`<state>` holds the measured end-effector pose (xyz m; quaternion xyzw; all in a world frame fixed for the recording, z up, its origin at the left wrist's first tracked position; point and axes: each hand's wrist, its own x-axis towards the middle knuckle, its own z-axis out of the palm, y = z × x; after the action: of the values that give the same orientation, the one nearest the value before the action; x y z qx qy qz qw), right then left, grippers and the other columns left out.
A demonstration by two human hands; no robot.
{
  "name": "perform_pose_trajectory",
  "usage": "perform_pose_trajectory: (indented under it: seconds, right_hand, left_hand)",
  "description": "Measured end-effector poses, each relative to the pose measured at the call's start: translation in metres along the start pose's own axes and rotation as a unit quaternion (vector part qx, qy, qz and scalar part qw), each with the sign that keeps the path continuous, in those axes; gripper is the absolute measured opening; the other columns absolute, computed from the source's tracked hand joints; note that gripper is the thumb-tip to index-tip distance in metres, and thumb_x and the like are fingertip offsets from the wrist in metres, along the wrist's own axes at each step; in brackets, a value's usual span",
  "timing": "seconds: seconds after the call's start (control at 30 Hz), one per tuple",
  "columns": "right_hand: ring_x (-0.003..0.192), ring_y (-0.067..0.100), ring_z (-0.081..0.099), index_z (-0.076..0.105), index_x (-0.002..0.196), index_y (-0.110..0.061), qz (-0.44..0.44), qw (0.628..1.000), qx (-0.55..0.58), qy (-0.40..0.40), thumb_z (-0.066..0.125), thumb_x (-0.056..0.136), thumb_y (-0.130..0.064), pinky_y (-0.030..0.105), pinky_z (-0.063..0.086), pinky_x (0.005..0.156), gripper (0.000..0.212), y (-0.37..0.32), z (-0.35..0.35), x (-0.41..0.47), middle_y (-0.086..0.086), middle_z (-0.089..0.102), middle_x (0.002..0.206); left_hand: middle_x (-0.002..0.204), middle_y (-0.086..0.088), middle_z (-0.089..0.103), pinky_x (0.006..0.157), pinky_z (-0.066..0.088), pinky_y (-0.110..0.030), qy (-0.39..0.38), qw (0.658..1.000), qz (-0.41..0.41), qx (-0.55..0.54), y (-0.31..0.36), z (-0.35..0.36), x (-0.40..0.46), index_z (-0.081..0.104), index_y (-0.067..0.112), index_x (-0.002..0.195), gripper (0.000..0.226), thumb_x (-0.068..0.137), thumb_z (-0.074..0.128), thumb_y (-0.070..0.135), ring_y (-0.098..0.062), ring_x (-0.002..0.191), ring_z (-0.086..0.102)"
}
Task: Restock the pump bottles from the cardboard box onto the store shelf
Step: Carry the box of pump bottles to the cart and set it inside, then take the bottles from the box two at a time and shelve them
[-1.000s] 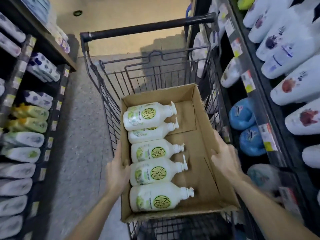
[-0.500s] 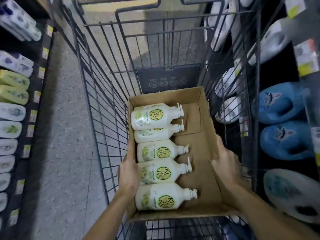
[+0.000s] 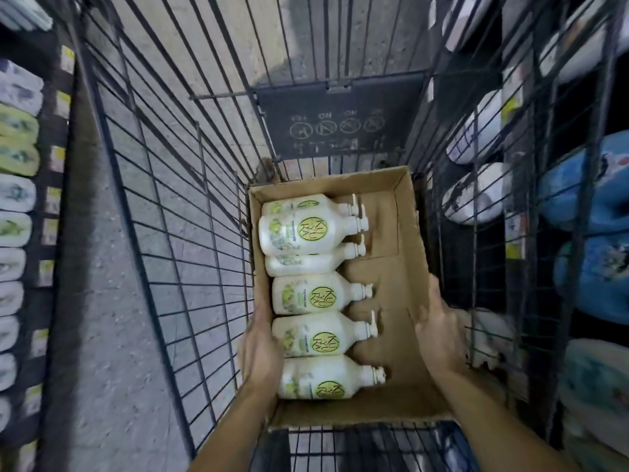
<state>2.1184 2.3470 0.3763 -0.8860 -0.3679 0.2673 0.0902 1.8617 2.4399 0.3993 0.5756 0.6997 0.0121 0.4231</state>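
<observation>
Cardboard box [image 3: 391, 408] — fingertips hidden outside

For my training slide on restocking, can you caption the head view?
Both hands, left and right, grip a cardboard box of pump bottles inside a wire cart.

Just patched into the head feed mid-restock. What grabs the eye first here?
A cardboard box sits low inside a black wire cart, with cream pump bottles lying on their sides in a row along its left half, pumps pointing right. The left hand and right hand each have a grip on a side wall of the box. Shelves of bottles flank the cart, with blue jugs on the right.
</observation>
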Motion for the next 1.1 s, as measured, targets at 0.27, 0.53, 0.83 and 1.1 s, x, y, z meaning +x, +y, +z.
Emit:
perform_pose_trajectory:
  seconds: [0.27,0.53,0.83,1.1]
  right_hand:
    - [0.135,0.036,0.038,-0.004,0.155,-0.014,0.146,0.983,-0.017,-0.109,0.067,0.086,-0.018,0.049,0.041,0.105,0.099,-0.034,-0.010,0.001,0.017,0.028,0.156]
    - [0.110,0.024,0.061,0.060,0.117,-0.019,0.202,0.950,0.224,-0.084,0.062,0.089,-0.014,0.032,0.046,0.088,0.029,-0.103,-0.013,-0.061,0.003,0.065,0.114]
    - [0.081,0.014,0.064,0.066,0.110,-0.008,0.410,0.779,0.463,-0.103,0.069,0.088,-0.029,0.012,0.053,0.075,0.030,-0.168,0.041,-0.032,0.000,0.068,0.100]
    - [0.103,0.032,0.060,0.056,0.124,-0.001,0.483,0.767,0.418,-0.057,0.069,0.087,-0.032,0.031,0.046,0.081,0.050,-0.187,0.065,0.055,0.014,0.063,0.111]
  left_hand:
    - [0.162,-0.020,-0.011,0.116,0.029,-0.042,-0.118,0.959,-0.079,0.245,0.034,0.002,-0.001,-0.020,0.010,0.152,0.093,0.085,0.043,-0.004,-0.037,0.149,0.008]
    - [0.127,-0.011,0.061,0.094,0.049,-0.038,-0.243,0.906,0.063,0.341,0.107,-0.043,0.003,0.054,0.013,0.128,0.039,0.093,0.047,0.026,-0.031,0.116,0.057]
    - [0.120,-0.016,0.062,0.086,0.048,-0.039,-0.218,0.812,0.275,0.466,0.190,-0.059,0.135,0.058,0.007,0.119,0.039,0.091,0.060,0.034,-0.036,0.114,0.058]
    - [0.137,-0.004,0.053,0.098,0.045,-0.041,-0.348,0.824,0.257,0.366,0.162,-0.024,0.215,0.041,0.021,0.141,0.103,0.056,0.078,0.067,-0.025,0.121,0.051]
